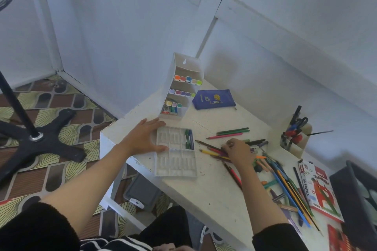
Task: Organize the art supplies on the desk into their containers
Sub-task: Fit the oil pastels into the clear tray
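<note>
1. We see the tray (175, 156), white and open, lying flat on the bench (212, 193) near its left edge, long axis running toward and away from us.
2. Two markers (189, 139), green and blue, lie in the tray's far right slot, parallel to that axis.
3. Left hand (145, 138): open, palm down, fingers spread, flat against the tray's left side; forearm reaches in from lower left.
4. Right hand (239, 152): palm down over the pencils (212, 150), fingers curled onto them; we cannot tell whether it grips one.
5. Those pencils lie roughly left-right, tips toward the tray.
6. Three more pencils (232, 132), two green and one pink, lie farther back, also left-right.
7. A larger pile (289, 187) fans toward the near right edge.
8. The marker rack (183, 87) stands upright behind the tray; a blue pouch (214, 99) lies just right of it.
</note>
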